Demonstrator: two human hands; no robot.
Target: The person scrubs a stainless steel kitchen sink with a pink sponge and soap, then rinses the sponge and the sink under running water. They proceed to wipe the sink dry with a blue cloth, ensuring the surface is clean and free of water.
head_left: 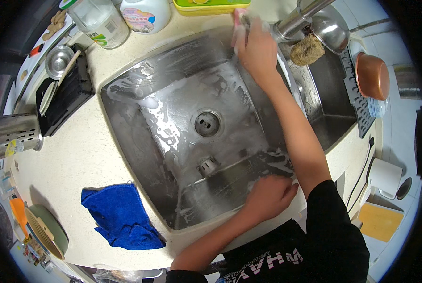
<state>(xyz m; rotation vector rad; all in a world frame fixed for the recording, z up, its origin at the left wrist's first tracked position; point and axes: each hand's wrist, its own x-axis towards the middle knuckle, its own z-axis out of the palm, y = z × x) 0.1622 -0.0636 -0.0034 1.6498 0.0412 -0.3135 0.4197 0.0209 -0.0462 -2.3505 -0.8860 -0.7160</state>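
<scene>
While right hand holds pink sponge, steel sink contains suds.

A wide fisheye view from the left side of the person's head looks steeply down on the desk from fairly close above. It faces away from the person, whose black shirt enters at the lower right by the desk's near edge. The sink sits mid-view; the desk's left end curves toward the dark rim, where the warped, dim picture is perhaps hard to trust.
</scene>
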